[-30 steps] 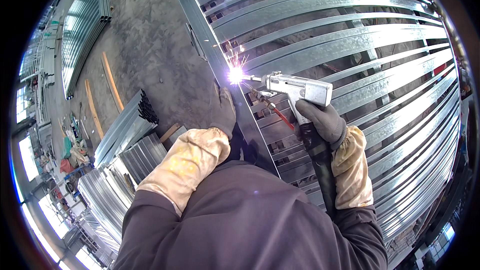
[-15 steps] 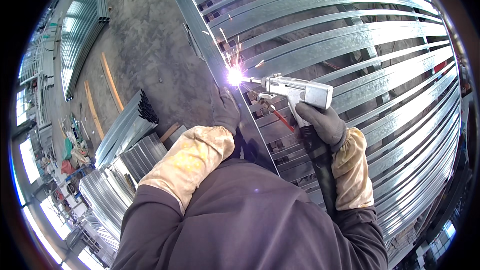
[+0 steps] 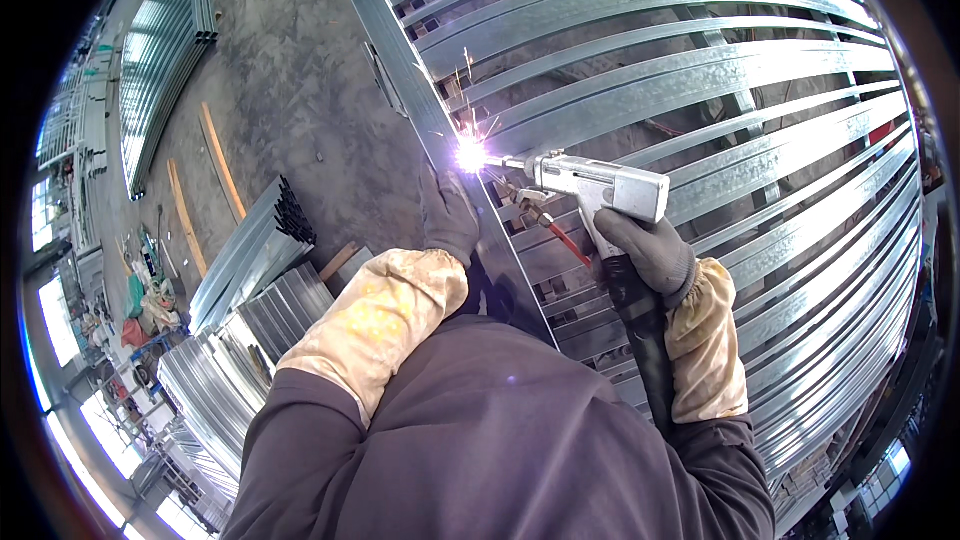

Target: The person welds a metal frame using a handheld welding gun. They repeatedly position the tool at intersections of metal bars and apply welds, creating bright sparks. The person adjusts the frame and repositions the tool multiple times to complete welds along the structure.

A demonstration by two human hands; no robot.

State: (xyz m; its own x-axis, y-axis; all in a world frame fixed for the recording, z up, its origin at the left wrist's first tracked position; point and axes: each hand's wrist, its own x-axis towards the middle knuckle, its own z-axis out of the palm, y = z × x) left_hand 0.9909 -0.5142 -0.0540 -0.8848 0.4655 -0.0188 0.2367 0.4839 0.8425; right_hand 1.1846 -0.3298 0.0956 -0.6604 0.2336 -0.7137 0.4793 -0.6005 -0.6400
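In my right hand [image 3: 648,250], gloved in dark grey, is a silver welding gun [image 3: 600,183] gripped by its handle, with a thick black cable running down along my forearm. The gun's nozzle points left at a bright violet-white arc [image 3: 470,153] on the long steel edge rail [image 3: 405,55]. Just below the arc, my gloved left hand [image 3: 449,215] is closed over the rail's left edge; some of its fingers are hidden. A clamp-like metal piece with a red handle [image 3: 568,243] sits beside the rail under the gun. Sparks rise from the arc.
Parallel galvanized steel slats [image 3: 700,70] stretch right from the rail, with gaps between them. On the left, a stack of long metal profiles [image 3: 165,70] lies on the concrete floor [image 3: 300,60]. Wooden strips [image 3: 222,160] and more metal profiles [image 3: 245,260] lie closer to me.
The arc stays at nearly the same place on the rail, with fewer, shorter sparks. The welding gun and my right hand have shifted very slightly right and down. My left hand has barely moved.
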